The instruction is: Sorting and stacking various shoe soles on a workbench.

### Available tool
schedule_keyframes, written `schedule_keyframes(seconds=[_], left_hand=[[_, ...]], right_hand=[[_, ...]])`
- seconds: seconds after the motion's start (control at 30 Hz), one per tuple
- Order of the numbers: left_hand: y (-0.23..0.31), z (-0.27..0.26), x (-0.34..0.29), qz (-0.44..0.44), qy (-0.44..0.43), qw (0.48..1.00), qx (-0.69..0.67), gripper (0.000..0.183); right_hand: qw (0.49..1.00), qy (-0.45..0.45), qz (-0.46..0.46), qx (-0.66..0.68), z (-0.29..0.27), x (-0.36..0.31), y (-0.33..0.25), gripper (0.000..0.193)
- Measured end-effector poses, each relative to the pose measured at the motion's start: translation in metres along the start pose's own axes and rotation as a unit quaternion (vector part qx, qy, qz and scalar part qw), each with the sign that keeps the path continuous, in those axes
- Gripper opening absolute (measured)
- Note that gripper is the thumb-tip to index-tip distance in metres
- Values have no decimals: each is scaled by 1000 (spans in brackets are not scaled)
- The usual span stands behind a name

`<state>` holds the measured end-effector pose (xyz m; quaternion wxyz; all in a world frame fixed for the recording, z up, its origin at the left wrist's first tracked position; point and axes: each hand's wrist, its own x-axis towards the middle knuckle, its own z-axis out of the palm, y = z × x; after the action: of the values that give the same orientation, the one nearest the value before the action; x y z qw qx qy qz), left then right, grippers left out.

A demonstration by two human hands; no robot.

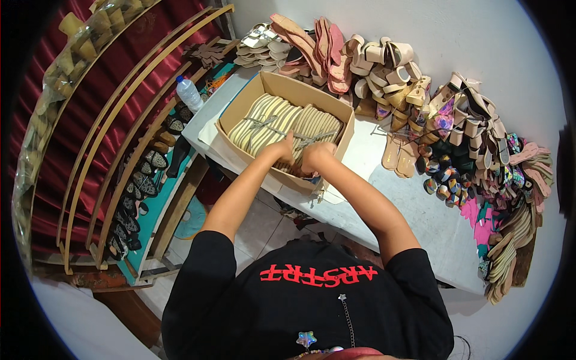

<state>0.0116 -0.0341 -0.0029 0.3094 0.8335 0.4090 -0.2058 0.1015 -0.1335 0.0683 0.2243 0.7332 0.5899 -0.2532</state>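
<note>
The left grip point(282, 151), thumb raised, and the right grip point(317, 158), fingers curled, are close together at the near side of the right bundle of soles point(317, 122), whether closed on something I cannot tell, beside the left bundle point(270, 113), two bundles inside one cardboard box point(287, 85) on one table point(420, 207).

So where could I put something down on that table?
Bare tabletop lies between tan slide sandals, pink cutouts and the front edge. White paper between those sandals and the cardboard box is bare too. The back is crowded with heeled sandals. Bundled soles fill the box.
</note>
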Motion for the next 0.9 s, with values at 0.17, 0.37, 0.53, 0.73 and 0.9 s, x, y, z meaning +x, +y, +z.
schedule_keyframes(seconds=[0.17, 0.37, 0.53, 0.73, 0.9], left_hand=[[2, -4, -2, 27, 17, 999, -33, 124], [13, -28, 24, 70, 136, 988, -3, 118], [40, 2, 51, 156, 258, 953, 34, 115], [41, 15, 65, 129, 283, 946, 96, 121], [45, 14, 69, 101, 257, 955, 110, 122]], right_hand=[[994, 41, -37, -94, 0, -10, 11, 47], [998, 33, -18, -50, -11, -10, 34, 69], [994, 97, 1, -43, 9, -7, 36, 79], [997, 47, 19, -53, 12, 3, 28, 65], [995, 61, 17, -79, 22, 18, 24, 39]])
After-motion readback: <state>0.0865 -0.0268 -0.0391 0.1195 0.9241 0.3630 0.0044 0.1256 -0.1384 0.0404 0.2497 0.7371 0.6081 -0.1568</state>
